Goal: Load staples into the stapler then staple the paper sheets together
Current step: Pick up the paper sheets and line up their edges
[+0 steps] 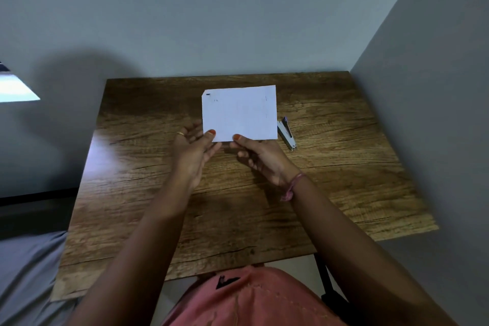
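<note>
While the stapler (pixel 286 134) lies on the wooden table (pixel 344 193) just right of them, the paper sheets (pixel 239 113) are pinched at their near edge by left hand (pixel 194 152) and right hand (pixel 260 157); light, floppy, best gripped near a corner.

Bare wooden table (pixel 158 193) lies open left and front of the paper sheets (pixel 239 113). The stapler (pixel 286 133) lies just right of them; walls close the far and right sides.
</note>
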